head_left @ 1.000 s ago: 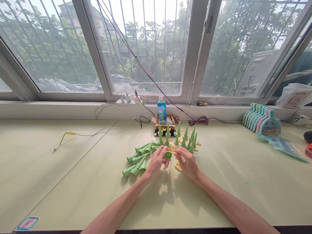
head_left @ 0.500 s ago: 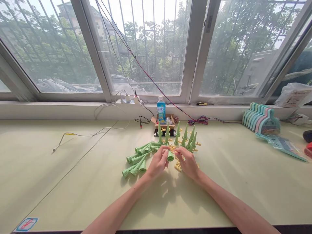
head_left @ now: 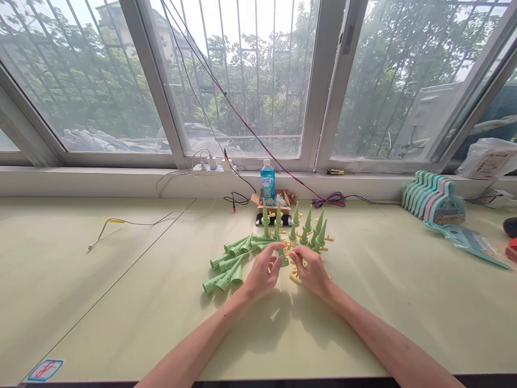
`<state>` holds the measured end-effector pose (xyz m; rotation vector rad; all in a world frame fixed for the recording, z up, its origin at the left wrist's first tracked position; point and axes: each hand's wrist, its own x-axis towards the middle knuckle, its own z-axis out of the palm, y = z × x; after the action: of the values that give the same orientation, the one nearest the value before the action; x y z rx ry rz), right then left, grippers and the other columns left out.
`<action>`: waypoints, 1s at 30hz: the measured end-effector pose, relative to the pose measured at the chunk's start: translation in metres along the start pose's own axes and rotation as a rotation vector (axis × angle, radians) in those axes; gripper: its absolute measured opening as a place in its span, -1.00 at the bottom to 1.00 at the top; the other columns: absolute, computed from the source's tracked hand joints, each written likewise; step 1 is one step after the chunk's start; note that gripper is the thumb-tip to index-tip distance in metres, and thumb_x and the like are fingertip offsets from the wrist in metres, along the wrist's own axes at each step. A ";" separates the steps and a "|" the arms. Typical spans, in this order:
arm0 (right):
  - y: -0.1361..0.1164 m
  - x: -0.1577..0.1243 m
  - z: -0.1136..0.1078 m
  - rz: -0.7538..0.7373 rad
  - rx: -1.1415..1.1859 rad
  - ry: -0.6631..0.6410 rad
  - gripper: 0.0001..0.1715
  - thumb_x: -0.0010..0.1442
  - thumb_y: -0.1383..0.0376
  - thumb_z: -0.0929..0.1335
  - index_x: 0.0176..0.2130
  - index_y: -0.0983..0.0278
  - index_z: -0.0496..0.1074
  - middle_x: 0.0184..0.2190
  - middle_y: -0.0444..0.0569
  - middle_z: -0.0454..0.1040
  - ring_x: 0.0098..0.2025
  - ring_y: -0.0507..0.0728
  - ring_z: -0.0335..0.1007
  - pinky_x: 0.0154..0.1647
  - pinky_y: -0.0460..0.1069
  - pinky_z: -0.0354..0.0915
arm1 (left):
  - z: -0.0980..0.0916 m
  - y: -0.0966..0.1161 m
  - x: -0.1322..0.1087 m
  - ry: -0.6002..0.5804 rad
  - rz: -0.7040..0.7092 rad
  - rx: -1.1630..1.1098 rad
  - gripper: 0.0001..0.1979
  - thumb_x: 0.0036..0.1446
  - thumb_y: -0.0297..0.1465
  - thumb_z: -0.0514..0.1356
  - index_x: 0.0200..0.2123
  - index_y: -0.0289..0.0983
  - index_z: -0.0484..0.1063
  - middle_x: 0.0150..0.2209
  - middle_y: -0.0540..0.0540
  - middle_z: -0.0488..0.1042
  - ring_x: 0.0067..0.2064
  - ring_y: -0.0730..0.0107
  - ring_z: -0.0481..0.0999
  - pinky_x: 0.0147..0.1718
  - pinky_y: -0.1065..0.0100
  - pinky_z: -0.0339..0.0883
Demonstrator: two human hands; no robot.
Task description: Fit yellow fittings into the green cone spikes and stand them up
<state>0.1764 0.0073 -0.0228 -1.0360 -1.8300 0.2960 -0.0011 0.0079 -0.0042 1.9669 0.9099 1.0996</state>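
Note:
My left hand (head_left: 262, 276) holds a green cone-shaped spike (head_left: 282, 251) upright between its fingertips, over the pale green table (head_left: 121, 280). My right hand (head_left: 312, 274) is pinched against the side of that spike, its fingers closed on a small yellow piece that I can barely make out. Under my hands lies a scatter of small yellow pieces (head_left: 294, 278). Several green spikes lie in a heap (head_left: 230, 263) to the left. Several more stand upright in a row (head_left: 311, 229) just behind my hands.
A blue-labelled bottle (head_left: 267, 184) and a small open box (head_left: 278, 203) stand by the window sill. Cables (head_left: 169, 215) run across the table's back left. Pastel plastic items (head_left: 434, 197) and a clear bag (head_left: 468, 241) lie at the right.
The spike in my left hand has turned from showing its round open end to standing tip up. My right hand has closed in against its side.

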 end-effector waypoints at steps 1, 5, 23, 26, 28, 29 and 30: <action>-0.001 0.000 0.000 -0.001 -0.009 -0.003 -0.66 0.40 0.19 0.18 -0.38 0.26 0.32 -0.51 -0.13 0.33 -0.49 0.03 0.18 -0.46 -0.07 0.15 | 0.000 0.000 0.000 -0.002 -0.009 0.015 -0.71 0.32 -0.22 0.01 0.03 -0.20 0.28 -0.22 -0.10 0.42 -0.46 0.51 0.39 -0.50 0.44 0.34; -0.002 0.000 0.000 -0.012 -0.035 -0.003 -0.59 0.40 0.18 0.17 -0.45 0.25 0.26 -0.57 -0.16 0.24 -0.54 0.02 0.11 -0.51 -0.08 0.11 | 0.002 -0.001 -0.001 -0.003 -0.004 0.073 -0.70 0.33 -0.21 -0.01 0.02 -0.20 0.32 -0.19 -0.12 0.45 -0.45 0.48 0.42 -0.51 0.44 0.31; -0.007 0.002 0.000 -0.024 0.024 0.086 -0.65 0.42 0.18 0.18 -0.31 0.24 0.40 -0.43 -0.07 0.39 -0.42 0.07 0.30 -0.37 -0.04 0.26 | 0.000 0.008 0.007 0.243 -0.227 -0.112 -0.64 0.30 -0.07 -0.04 -0.25 -0.23 0.32 -0.57 0.06 0.29 -0.59 0.49 0.21 -0.59 0.47 0.09; -0.007 0.002 0.000 -0.038 0.039 0.054 -0.66 0.42 0.19 0.18 -0.28 0.24 0.42 -0.40 -0.05 0.40 -0.41 0.07 0.31 -0.37 -0.04 0.27 | 0.000 0.009 0.008 0.208 -0.263 -0.182 -0.61 0.25 -0.03 0.02 -0.29 -0.25 0.36 -0.59 0.04 0.33 -0.61 0.50 0.23 -0.61 0.47 0.09; -0.006 0.001 0.000 -0.036 0.047 0.046 -0.67 0.42 0.19 0.18 -0.28 0.24 0.42 -0.40 -0.05 0.40 -0.41 0.07 0.31 -0.38 -0.04 0.27 | 0.001 0.011 0.007 0.189 -0.277 -0.209 -0.60 0.22 -0.02 0.06 -0.30 -0.25 0.36 -0.59 0.03 0.35 -0.61 0.50 0.24 -0.62 0.47 0.10; -0.006 0.001 0.000 -0.034 0.049 0.045 -0.67 0.42 0.19 0.18 -0.28 0.23 0.42 -0.40 -0.06 0.40 -0.41 0.07 0.31 -0.38 -0.04 0.27 | 0.001 0.012 0.007 0.177 -0.281 -0.218 -0.60 0.21 -0.02 0.07 -0.30 -0.26 0.36 -0.58 0.03 0.36 -0.61 0.51 0.24 -0.62 0.48 0.11; -0.005 0.001 0.000 -0.033 0.050 0.045 -0.66 0.42 0.19 0.17 -0.28 0.23 0.42 -0.41 -0.06 0.40 -0.41 0.08 0.31 -0.39 -0.04 0.27 | 0.001 0.013 0.007 0.165 -0.283 -0.225 -0.61 0.21 -0.02 0.08 -0.29 -0.26 0.35 -0.57 0.03 0.36 -0.62 0.52 0.24 -0.63 0.48 0.11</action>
<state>0.1730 0.0053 -0.0191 -0.9699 -1.7892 0.2952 0.0055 0.0069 0.0086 1.5300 1.0641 1.1542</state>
